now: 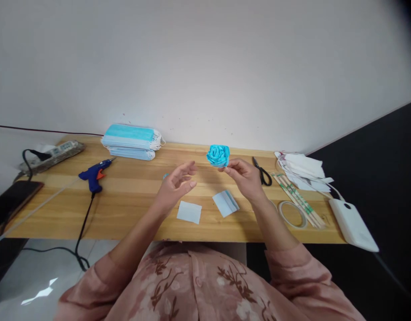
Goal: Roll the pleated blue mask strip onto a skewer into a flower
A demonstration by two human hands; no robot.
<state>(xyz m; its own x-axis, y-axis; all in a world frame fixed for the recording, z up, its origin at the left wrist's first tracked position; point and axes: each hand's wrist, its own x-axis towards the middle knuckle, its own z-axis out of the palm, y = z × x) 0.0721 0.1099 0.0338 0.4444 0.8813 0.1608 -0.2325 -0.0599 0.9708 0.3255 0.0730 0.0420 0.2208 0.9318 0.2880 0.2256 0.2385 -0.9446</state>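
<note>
A blue rose (218, 155) of folded, fabric-like material is held up above the table by my right hand (242, 175), pinched low on its right side. To the left of it, my left hand (178, 182) hovers with fingers apart and nothing in it. On the tabletop below lie a white cut square (189, 212) and a second square with blue pleats (226, 203). A small blue bit (165, 176) shows partly behind my left hand.
Face masks (131, 140) are stacked at the back left. Left of them are a blue glue gun (94, 175), a power strip (54, 156) and a phone (14, 205). Scissors (263, 172), sticks (300, 200), a tape roll (292, 214), white scraps (305, 167) and a white power bank (353, 225) lie right.
</note>
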